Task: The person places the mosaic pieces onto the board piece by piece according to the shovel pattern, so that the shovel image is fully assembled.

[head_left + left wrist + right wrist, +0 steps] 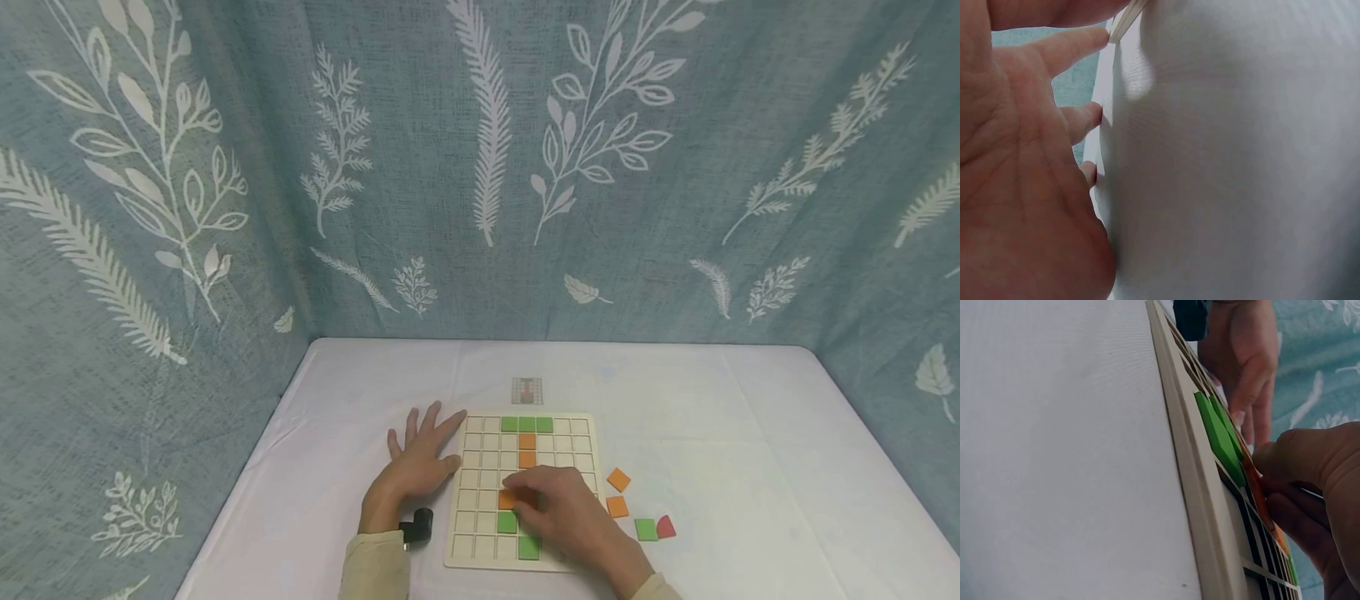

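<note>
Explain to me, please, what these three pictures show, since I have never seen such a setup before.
There is no machine here, only a person's two bare hands. The large picture comes from a camera worn on the head, looking forward and down. The other two come from cameras worn on the left and right wrists.

On the white tabletop lies a pale grid board with green tiles and orange tiles on it. Loose pieces in orange, green and red lie to its right, and a small card lies beyond it.

The left hand is spread at the board's left edge. The right hand has its fingers at an orange tile; whether it pinches or merely presses it, I cannot tell.
</note>
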`<move>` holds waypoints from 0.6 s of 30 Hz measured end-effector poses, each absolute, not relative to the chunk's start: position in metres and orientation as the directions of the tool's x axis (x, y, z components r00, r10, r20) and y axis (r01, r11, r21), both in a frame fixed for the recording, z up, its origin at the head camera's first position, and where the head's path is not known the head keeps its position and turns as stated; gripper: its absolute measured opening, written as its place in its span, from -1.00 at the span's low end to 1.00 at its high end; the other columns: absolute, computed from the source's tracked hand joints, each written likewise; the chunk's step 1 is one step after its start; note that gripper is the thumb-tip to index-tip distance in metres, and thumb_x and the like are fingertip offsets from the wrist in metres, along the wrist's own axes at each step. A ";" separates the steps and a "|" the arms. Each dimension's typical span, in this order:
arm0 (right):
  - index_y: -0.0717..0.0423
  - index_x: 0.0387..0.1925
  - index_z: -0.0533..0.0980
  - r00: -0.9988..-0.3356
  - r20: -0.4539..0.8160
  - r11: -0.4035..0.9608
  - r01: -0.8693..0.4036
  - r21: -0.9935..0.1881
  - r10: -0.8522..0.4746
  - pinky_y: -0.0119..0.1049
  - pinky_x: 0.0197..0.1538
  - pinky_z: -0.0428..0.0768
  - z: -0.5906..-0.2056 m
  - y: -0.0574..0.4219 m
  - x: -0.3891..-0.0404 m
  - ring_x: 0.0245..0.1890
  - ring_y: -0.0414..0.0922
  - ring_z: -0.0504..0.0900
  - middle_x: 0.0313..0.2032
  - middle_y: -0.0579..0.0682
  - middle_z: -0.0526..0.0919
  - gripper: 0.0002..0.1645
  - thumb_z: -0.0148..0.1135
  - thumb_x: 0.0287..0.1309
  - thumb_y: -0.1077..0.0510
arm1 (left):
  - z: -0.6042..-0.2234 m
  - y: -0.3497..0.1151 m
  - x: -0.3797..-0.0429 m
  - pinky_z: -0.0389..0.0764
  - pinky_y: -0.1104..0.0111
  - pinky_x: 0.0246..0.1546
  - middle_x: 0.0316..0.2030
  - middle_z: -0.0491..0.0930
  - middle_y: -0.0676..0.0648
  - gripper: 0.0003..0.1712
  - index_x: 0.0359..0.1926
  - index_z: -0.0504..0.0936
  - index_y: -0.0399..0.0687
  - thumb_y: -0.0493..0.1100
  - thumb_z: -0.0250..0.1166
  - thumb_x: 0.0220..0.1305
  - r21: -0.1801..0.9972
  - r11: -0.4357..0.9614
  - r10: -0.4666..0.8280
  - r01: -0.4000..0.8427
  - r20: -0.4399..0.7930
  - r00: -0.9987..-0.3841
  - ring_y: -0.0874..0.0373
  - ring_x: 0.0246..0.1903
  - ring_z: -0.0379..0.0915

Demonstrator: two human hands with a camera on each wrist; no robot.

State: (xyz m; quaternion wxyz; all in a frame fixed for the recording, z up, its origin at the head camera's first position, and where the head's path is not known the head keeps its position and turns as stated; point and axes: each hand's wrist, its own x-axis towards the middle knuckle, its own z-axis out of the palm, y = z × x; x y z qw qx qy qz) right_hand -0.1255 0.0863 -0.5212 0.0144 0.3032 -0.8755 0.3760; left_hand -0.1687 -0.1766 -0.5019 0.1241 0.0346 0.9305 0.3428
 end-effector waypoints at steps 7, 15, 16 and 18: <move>0.01 0.06 0.80 -0.819 0.259 0.532 -0.539 -0.653 -0.512 -0.29 0.16 0.79 -0.524 0.084 -0.126 -0.01 -0.32 0.78 0.00 -0.17 0.88 -0.65 0.55 0.25 0.28 | -0.502 -0.176 -0.169 -0.57 -0.50 0.58 0.77 -0.08 -0.30 -0.15 0.67 0.37 0.11 -0.18 0.29 0.38 0.642 0.766 0.144 -0.026 -0.211 -0.967 -0.42 0.75 -0.49; 0.00 0.04 0.81 -0.811 0.274 0.527 -0.554 -0.644 -0.517 -0.27 0.16 0.79 -0.522 0.088 -0.126 -0.04 -0.34 0.77 -0.04 -0.23 0.87 -0.66 0.57 0.24 0.26 | -0.501 -0.176 -0.168 -0.56 -0.50 0.58 0.76 -0.07 -0.32 -0.16 0.67 0.38 0.08 -0.18 0.28 0.37 0.646 0.763 0.143 -0.024 -0.205 -0.968 -0.43 0.75 -0.48; 0.00 0.04 0.81 -0.811 0.281 0.521 -0.554 -0.649 -0.513 -0.27 0.17 0.79 -0.521 0.090 -0.126 -0.03 -0.34 0.78 -0.05 -0.23 0.88 -0.66 0.57 0.23 0.26 | -0.501 -0.176 -0.168 -0.56 -0.50 0.58 0.76 -0.07 -0.32 -0.16 0.67 0.38 0.08 -0.18 0.28 0.37 0.647 0.762 0.144 -0.024 -0.205 -0.968 -0.43 0.75 -0.48; 0.03 0.03 0.81 -0.810 0.303 0.493 -0.557 -0.669 -0.503 -0.27 0.14 0.80 -0.521 0.094 -0.127 -0.06 -0.34 0.80 -0.06 -0.21 0.89 -0.66 0.57 0.22 0.29 | -0.500 -0.175 -0.168 -0.56 -0.50 0.58 0.77 -0.07 -0.31 -0.16 0.67 0.38 0.08 -0.18 0.28 0.37 0.646 0.763 0.145 -0.023 -0.205 -0.968 -0.43 0.75 -0.48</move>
